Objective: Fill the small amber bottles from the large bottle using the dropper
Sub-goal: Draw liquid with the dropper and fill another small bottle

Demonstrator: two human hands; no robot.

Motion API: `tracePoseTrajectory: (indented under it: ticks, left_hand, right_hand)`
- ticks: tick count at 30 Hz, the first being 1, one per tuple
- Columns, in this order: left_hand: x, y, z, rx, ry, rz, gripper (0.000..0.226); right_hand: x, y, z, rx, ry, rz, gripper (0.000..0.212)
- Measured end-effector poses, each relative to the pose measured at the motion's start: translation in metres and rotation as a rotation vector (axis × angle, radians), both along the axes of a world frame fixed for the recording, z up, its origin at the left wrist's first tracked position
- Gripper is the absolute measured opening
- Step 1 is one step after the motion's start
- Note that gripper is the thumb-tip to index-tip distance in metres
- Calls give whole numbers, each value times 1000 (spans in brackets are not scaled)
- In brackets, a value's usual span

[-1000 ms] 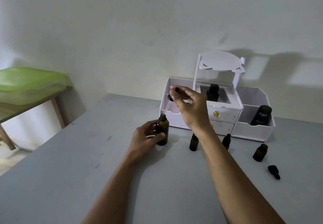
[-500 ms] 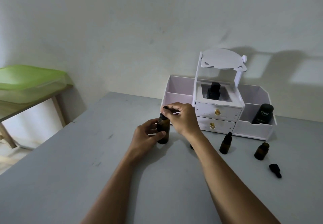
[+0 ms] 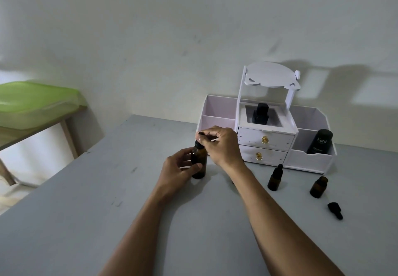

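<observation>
The large amber bottle [image 3: 199,163] stands upright on the grey table [image 3: 86,211], gripped around its body by my left hand [image 3: 179,169]. My right hand [image 3: 219,145] pinches the black dropper [image 3: 199,143], which sits in the bottle's neck with its glass tube down inside. To the right stand two small amber bottles: one [image 3: 275,178] with a black dropper cap on, one [image 3: 318,187] uncapped. A loose black dropper cap [image 3: 335,210] lies near the uncapped one. A third small bottle is mostly hidden behind my right forearm.
A white desk organiser [image 3: 301,161] with two drawers stands against the wall, holding a black "Kahf" bottle [image 3: 319,142] and a black item in its top tray. At far left a green plastic lid [image 3: 32,101] rests on a wooden side table.
My right hand came down from above the organiser and lowered the dropper into the large bottle's neck. My left hand kept its hold on the bottle.
</observation>
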State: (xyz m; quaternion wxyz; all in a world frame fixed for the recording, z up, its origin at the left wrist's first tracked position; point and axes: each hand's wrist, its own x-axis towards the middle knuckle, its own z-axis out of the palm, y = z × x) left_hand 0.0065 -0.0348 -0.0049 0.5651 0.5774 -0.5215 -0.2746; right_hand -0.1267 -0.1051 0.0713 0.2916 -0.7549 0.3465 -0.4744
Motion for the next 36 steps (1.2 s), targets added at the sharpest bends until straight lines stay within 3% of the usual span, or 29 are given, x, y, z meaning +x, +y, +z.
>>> tracePoseTrajectory:
  ticks: [5, 9, 15, 20, 24, 28, 36]
  left_hand:
    - [-3, 2, 0, -13, -14, 20, 55]
    - [-16, 8, 9, -144, -61, 206, 72]
    - [-57, 21, 34, -434, -135, 416, 43]
    - [-117, 25, 48, -510, -135, 239, 25]
    - [-168, 22, 48, -367, -99, -71, 22]
    - [-213, 7, 36, -130, -62, -270, 36]
    - [-262, -42, 9, 80, -92, -254, 60]
  right_hand:
    - [-6, 4, 20, 16, -41, 21, 12]
    - [-17, 6, 54, -53, -121, 39, 15]
    - [-65, 10, 100, -135, -317, 30, 17]
    - [-132, 11, 110, -137, -294, -37, 9]
    - [-188, 5, 106, -100, -227, -122, 6]
    - [-234, -5, 96, -22, -232, -194, 2]
    - [-283, -26, 74, 93, -251, -277, 7]
